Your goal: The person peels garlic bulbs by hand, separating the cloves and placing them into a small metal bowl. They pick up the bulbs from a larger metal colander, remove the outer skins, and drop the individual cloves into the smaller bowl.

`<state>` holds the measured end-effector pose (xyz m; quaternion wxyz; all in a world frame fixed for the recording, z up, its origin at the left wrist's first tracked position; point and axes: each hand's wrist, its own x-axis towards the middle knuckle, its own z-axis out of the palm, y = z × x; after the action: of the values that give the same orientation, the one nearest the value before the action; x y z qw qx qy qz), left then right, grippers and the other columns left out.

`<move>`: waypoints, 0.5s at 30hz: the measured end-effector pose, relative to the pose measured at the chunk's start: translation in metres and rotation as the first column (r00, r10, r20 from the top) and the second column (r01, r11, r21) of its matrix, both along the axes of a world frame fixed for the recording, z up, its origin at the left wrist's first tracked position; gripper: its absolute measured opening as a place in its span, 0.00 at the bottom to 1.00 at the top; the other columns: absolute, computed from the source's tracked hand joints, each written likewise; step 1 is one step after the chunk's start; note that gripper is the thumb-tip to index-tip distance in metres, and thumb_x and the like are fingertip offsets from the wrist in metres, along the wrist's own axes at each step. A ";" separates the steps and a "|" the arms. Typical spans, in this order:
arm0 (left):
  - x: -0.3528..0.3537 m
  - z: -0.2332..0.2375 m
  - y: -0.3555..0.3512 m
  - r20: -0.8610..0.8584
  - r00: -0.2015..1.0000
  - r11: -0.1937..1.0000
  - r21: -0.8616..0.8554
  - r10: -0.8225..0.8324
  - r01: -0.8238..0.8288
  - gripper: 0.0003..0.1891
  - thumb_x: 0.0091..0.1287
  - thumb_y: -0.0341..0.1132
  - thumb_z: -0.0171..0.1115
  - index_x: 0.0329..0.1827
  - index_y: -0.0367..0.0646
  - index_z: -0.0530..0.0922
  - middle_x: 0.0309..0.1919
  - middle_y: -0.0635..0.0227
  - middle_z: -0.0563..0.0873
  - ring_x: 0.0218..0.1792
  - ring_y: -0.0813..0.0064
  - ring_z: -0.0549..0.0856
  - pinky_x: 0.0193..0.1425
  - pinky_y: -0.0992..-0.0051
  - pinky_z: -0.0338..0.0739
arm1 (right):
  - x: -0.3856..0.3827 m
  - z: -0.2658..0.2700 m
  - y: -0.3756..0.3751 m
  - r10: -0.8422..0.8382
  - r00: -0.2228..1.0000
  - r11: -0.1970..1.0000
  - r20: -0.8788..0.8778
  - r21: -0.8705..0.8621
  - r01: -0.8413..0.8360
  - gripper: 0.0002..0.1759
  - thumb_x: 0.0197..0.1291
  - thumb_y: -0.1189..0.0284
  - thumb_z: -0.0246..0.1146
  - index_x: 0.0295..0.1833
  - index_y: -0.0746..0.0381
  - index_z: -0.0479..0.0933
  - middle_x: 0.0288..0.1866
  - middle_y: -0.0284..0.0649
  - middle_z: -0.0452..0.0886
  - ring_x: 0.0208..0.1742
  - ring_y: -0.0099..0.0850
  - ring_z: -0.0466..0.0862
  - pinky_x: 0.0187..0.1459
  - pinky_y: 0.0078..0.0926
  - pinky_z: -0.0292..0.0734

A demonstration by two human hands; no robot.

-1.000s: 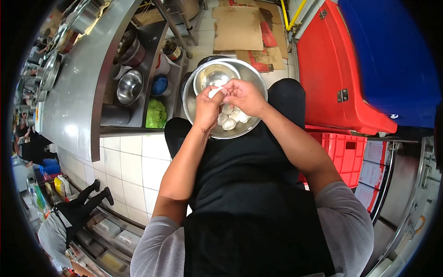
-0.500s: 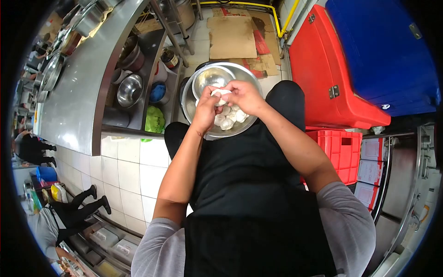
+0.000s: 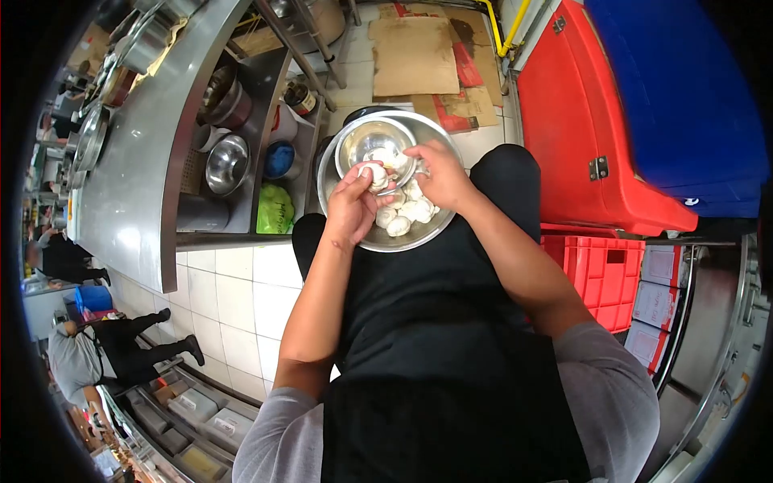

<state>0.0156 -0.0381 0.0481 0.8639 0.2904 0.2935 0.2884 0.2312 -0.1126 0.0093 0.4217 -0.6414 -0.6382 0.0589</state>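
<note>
A large steel bowl [image 3: 394, 243] sits at my lap between my knees, holding several white garlic bulbs [image 3: 415, 211]. Inside it, toward the far left, is a smaller steel bowl [image 3: 348, 145] with whitish pieces at its bottom. My left hand [image 3: 353, 205] holds one garlic bulb [image 3: 373, 177] over the near left rim of the small bowl. My right hand [image 3: 441, 177] is at the right side of the small bowl, with thumb and fingers close together; whether anything small is between them cannot be made out.
Left stands a steel table [image 3: 149, 161] with shelves of bowls and a green bag [image 3: 274, 209]. Cardboard [image 3: 415, 56] lies ahead. On the right are a red container [image 3: 580, 121], a blue one [image 3: 676, 105] and a red crate [image 3: 600, 278]. A person [image 3: 113, 350] is far left.
My hands have moved apart. The bulb, held between both hands before, is now in my left hand only, and my right hand has shifted right. The view has also shifted slightly.
</note>
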 end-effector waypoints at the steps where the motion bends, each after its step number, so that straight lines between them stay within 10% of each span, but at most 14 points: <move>1: 0.002 0.005 0.000 0.004 1.000 1.000 0.013 -0.029 0.028 0.13 0.87 0.36 0.55 0.67 0.42 0.78 0.54 0.64 0.89 0.45 0.74 0.86 0.49 0.71 0.83 | -0.004 0.007 0.000 0.056 0.965 0.994 -0.258 -0.075 -0.078 0.21 0.63 0.81 0.73 0.62 0.61 0.84 0.40 0.37 0.85 0.35 0.24 0.83 0.38 0.26 0.81; 3: 0.009 0.007 -0.001 0.006 0.998 0.998 0.025 -0.064 0.063 0.13 0.87 0.34 0.54 0.68 0.42 0.78 0.54 0.65 0.88 0.45 0.75 0.86 0.49 0.72 0.82 | -0.013 0.010 0.002 0.079 0.860 0.978 -0.504 -0.128 -0.165 0.22 0.64 0.82 0.73 0.63 0.61 0.83 0.39 0.35 0.85 0.34 0.21 0.82 0.38 0.25 0.80; 5: 0.020 0.005 -0.003 -0.056 0.998 0.992 0.122 -0.034 0.040 0.12 0.86 0.32 0.53 0.68 0.44 0.77 0.51 0.68 0.87 0.42 0.78 0.84 0.47 0.75 0.80 | -0.022 0.006 0.004 0.166 0.484 0.929 -0.859 -0.028 -0.368 0.18 0.68 0.84 0.71 0.62 0.63 0.83 0.37 0.31 0.85 0.33 0.16 0.80 0.36 0.20 0.78; 12: 0.026 -0.008 -0.003 -0.113 0.988 0.967 0.241 0.110 -0.080 0.11 0.83 0.31 0.61 0.65 0.46 0.78 0.45 0.72 0.87 0.38 0.81 0.81 0.44 0.78 0.76 | -0.015 0.006 0.002 0.207 0.513 0.935 -0.833 0.013 -0.355 0.15 0.70 0.84 0.69 0.60 0.65 0.84 0.35 0.31 0.86 0.33 0.15 0.81 0.35 0.19 0.77; 15: 0.011 0.012 0.006 -0.115 0.966 0.943 0.270 0.233 -0.195 0.11 0.82 0.34 0.63 0.63 0.46 0.79 0.46 0.72 0.87 0.37 0.81 0.80 0.44 0.78 0.76 | 0.006 0.014 0.002 -0.082 0.802 0.994 -0.591 -0.105 0.024 0.15 0.67 0.84 0.69 0.58 0.64 0.85 0.42 0.38 0.87 0.40 0.22 0.87 0.43 0.24 0.83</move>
<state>0.0262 -0.0318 0.0604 0.7590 0.3860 0.3457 0.3942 0.2373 -0.1107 0.0228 0.5716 -0.6272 -0.4524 0.2743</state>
